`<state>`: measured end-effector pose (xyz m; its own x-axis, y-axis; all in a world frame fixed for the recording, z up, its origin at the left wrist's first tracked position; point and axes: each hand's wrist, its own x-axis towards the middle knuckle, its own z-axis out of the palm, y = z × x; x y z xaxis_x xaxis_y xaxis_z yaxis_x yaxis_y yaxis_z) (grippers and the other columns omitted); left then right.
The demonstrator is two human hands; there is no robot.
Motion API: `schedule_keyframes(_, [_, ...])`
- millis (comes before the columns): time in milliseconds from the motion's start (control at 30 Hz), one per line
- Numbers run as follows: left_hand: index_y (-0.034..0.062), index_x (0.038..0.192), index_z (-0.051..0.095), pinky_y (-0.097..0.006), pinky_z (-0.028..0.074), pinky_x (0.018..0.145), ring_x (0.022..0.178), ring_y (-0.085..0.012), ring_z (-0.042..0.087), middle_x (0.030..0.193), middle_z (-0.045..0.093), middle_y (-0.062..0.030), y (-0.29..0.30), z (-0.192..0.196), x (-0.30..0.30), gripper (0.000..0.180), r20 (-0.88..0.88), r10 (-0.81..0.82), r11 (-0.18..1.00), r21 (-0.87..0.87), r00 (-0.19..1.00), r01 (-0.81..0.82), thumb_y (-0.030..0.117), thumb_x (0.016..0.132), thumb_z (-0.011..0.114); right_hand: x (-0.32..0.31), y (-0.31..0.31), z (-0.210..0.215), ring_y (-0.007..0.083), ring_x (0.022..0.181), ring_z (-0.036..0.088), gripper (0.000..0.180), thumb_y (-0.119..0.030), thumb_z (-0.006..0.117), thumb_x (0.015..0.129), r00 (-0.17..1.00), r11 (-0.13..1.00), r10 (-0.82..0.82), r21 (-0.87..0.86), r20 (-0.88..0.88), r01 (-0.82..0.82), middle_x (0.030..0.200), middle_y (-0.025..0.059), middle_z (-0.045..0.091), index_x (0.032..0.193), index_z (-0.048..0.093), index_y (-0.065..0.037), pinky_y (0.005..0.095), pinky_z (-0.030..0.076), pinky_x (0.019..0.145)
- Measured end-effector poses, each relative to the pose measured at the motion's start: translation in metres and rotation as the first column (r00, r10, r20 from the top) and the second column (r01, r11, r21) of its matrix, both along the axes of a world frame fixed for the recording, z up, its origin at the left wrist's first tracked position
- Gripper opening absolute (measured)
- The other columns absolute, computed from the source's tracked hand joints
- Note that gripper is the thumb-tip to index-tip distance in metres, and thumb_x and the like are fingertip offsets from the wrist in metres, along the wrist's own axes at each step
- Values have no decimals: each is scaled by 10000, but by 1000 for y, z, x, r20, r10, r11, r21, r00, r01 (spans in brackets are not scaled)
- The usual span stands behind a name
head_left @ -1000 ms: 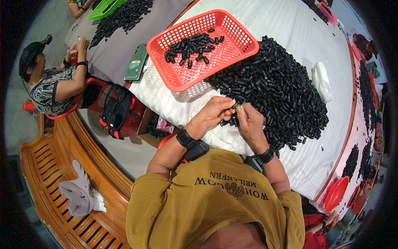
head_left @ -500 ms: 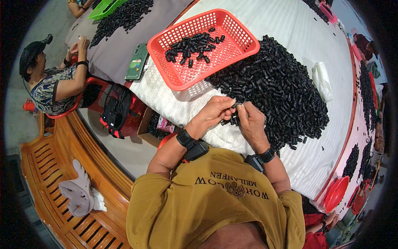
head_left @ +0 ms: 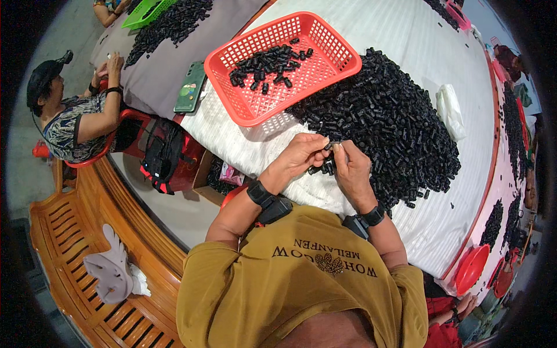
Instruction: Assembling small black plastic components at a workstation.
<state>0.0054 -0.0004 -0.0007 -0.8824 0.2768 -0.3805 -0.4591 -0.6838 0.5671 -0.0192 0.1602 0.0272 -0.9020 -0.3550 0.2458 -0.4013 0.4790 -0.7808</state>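
Can't see most of the small dark piece point(head_left: 329, 147) between the bare left hand point(head_left: 301, 154) and right hand point(head_left: 353, 168), by the white cloth-covered table's point(head_left: 394, 35) near edge. Can't see all of the bright-green plastic basket point(head_left: 139, 21), cut off above.

Mustard short-sleeved shirt point(head_left: 301, 284), dark print point(head_left: 329, 264), 2 black wristbands point(head_left: 260, 194)

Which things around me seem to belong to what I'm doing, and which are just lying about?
Seemingly part of the work:
- small dark piece, pinched between left hand and right hand
- heap of black pieces
- red basket, holding some black pieces

Apparently just lying about:
- green phone
- white bundle
- black-and-red bag
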Motion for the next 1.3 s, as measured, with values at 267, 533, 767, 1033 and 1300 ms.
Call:
schedule_keyframes(267, [13, 873, 586, -192, 374, 451, 524, -53, 469, 679, 559, -19, 1, 3, 0, 181, 7, 13, 1000, -13, 1000, -13, 188, 910, 556, 1, 2, 1, 269, 533, 543, 175, -140, 571, 865, 999, 999, 37, -25, 24, -36, 621, 135, 514, 746, 523, -21, 337, 415, 489])
schedule_keyframes(533, [5, 872, 586, -186, 351, 395, 471, -49, 470, 668, 575, -31, -32, 66, 7, 143, -179, 112, 920, -353, 977, -170, 146, 886, 573, -1, 7, 0, 198, 494, 455, 183, -139, 537, 893, 994, 988, 56, -148, 91, -42, 583, 113, 471, 765, 512, -11, 314, 392, 491])
schedule_keyframes(767, [-21, 953, 591, -233, 455, 532, 597, -84, 559, 726, 612, -38, -64, 109, -5, 137, -728, 337, 284, -526, 597, -802, 71, 852, 584, -2, 10, -10, 135, 516, 435, 183, -155, 540, 894, 987, 977, 42, -212, 155, -9, 595, 87, 457, 787, 528, -8, 289, 382, 491])
schedule_keyframes(1033, [12, 797, 538, -387, 462, 613, 721, -325, 566, 746, 554, -141, -14, 34, 33, 200, -401, -624, 120, -897, 671, -425, 147, 739, 673, -2, 14, -17, 95, 530, 424, 186, -169, 534, 899, 967, 956, 46, -292, 252, 31, 595, 56, 438, 804, 545, -9, 266, 376, 491])
schedule_keyframes(1300, [9, 829, 534, -398, 468, 636, 745, -339, 562, 774, 537, -157, -8, 22, 38, 206, -296, -649, -23, -913, 701, -407, 131, 733, 669, 9, 16, 21, 122, 525, 468, 196, -178, 526, 853, 783, 845, 523, -328, 336, -423, 612, 66, 497, 772, 549, -1, 281, 399, 511])
